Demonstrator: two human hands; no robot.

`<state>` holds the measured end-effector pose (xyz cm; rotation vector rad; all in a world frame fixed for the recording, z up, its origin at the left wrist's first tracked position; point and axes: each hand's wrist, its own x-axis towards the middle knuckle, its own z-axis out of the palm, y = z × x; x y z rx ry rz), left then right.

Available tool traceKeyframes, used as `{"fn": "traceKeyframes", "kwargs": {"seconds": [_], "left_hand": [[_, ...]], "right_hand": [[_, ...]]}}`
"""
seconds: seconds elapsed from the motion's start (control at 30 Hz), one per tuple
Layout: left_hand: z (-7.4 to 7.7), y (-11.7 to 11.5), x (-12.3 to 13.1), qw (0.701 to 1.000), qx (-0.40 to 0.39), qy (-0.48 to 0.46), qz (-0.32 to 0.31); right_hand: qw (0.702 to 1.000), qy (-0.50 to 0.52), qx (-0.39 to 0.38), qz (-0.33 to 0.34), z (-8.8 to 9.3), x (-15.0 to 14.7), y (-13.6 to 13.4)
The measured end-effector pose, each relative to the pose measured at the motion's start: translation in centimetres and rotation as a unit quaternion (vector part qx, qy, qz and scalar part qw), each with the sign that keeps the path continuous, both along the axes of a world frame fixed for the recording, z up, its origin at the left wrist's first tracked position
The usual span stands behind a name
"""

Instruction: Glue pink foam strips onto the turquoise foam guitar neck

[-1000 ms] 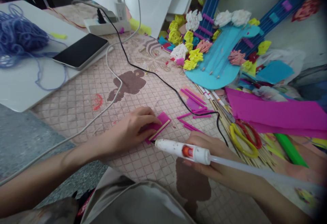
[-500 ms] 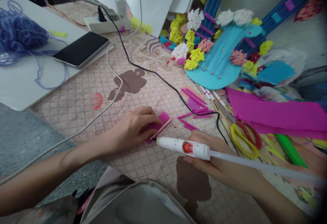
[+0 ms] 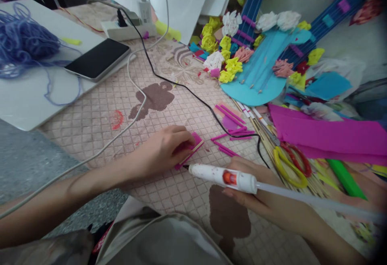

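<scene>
My right hand [image 3: 256, 184] is wrapped round a white hot glue gun [image 3: 211, 175], a long clear glue stick [image 3: 290, 191] running out of its back end. The gun's dark nozzle points left, just short of a small piece of pink paper [image 3: 198, 138] on the table. Along this paper lies a thin pale wooden stick [image 3: 198, 146]. My left hand [image 3: 172, 146] bends over both, its fingers and thumb closed at the paper and stick, partly hiding them. Several rolled pink paper sticks [image 3: 229, 114] lie just beyond my hands.
Scissors [image 3: 290, 166] and thin wooden skewers [image 3: 266, 136] lie right, beside pink sheets [image 3: 326, 132]. A black cord [image 3: 187, 90] and white cable [image 3: 128, 126] cross the patterned cloth. A phone [image 3: 98, 59], blue yarn [image 3: 27, 41] and blue paper guitar [image 3: 256, 75] sit further back.
The glue gun and my right hand have drawn slightly right and down, away from the paper. My left fingers have shifted forward over the stick.
</scene>
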<state>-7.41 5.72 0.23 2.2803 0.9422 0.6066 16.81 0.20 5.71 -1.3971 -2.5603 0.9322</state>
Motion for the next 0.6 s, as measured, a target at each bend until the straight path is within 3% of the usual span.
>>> {"fn": "traceKeyframes", "kwargs": {"seconds": [0.23,0.6], "left_hand": [[0.3,0.58,0.89,0.996,-0.005,0.078,0.039],[0.32,0.74,0.36,0.997,-0.03,0.058,0.031]], "right_hand": [[1.0,-0.018,0.014,-0.002,0.52,0.09,-0.09],[1.0,-0.008,-0.023,-0.009,-0.14,0.14,-0.09]]}}
